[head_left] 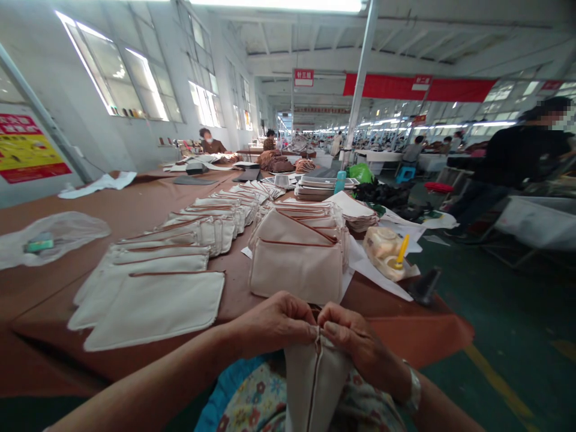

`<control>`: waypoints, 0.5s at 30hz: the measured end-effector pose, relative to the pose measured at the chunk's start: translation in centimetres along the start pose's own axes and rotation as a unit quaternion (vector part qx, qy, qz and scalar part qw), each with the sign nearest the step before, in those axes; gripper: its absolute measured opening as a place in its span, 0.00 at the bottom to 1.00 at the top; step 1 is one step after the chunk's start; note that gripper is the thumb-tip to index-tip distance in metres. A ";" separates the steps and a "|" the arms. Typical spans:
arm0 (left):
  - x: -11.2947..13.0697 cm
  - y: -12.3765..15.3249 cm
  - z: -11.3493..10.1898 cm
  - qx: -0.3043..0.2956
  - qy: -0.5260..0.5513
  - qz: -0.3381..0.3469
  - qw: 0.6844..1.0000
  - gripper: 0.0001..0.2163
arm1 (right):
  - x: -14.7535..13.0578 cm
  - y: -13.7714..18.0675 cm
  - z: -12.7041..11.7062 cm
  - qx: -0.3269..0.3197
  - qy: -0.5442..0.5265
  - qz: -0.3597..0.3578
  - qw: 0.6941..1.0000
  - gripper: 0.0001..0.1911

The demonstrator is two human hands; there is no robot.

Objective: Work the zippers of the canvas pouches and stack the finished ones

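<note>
A cream leather-like panel [299, 378] with a brown-edged seam hangs over my lap, its top end pinched between both hands. My left hand [283, 321] is closed on the left side of that seam, thumb and fingertips pressed together. On the other side my right hand [353, 336] grips the same edge, the two thumbs nearly touching. Just beyond the hands stands a stack of similar cream pieces [294, 270] with brown edging. More cream pieces [157, 303] lie overlapped in a long row to the left.
A brown-covered table [40, 288] spreads ahead. On its left lies a clear plastic bag [67, 231] with a green item. At right are a glue container [382, 249] with a yellow tool, a dark object [425, 287] and white sheets. A person in black [513, 156] stands farther right.
</note>
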State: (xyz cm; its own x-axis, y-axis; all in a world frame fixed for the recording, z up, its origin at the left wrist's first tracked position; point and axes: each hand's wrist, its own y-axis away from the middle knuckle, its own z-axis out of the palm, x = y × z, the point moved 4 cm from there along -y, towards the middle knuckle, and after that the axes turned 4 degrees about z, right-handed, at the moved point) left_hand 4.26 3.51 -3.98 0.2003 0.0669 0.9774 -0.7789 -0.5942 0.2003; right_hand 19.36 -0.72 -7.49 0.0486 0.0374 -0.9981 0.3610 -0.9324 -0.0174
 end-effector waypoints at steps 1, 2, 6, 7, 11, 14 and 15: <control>0.1 0.0 0.0 0.003 0.002 -0.002 1.000 0.12 | -0.1 0.0 0.0 -0.003 -0.002 -0.003 1.000 0.16; 0.2 0.0 0.0 0.007 0.003 -0.005 1.000 0.11 | -0.3 0.0 0.0 -0.005 -0.002 -0.004 1.000 0.15; 0.3 -0.1 0.1 0.003 0.019 -0.014 1.000 0.10 | 0.0 0.2 0.1 -0.005 -0.034 0.025 0.999 0.11; 0.3 -0.1 0.1 0.000 0.025 -0.017 1.000 0.10 | 0.2 0.3 0.2 -0.008 -0.052 0.039 0.998 0.11; 0.3 -0.4 0.4 0.003 0.006 -0.011 1.000 0.14 | 0.7 0.4 0.3 -0.009 -0.112 0.071 0.991 0.10; 0.2 -0.6 0.5 0.016 -0.038 -0.008 0.999 0.17 | 0.5 0.4 0.3 -0.001 -0.114 0.062 0.991 0.09; 0.2 -0.6 0.5 0.018 -0.038 -0.008 0.999 0.16 | 0.5 0.4 0.3 -0.001 -0.113 0.059 0.992 0.08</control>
State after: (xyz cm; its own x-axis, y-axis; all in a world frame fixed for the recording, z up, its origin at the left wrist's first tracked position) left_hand 5.08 3.47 -3.99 0.2590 0.0164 0.9657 -0.7534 -0.6223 0.2126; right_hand 19.22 -1.19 -7.98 -0.1196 -0.1544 -0.9807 0.3665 -0.9249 0.1009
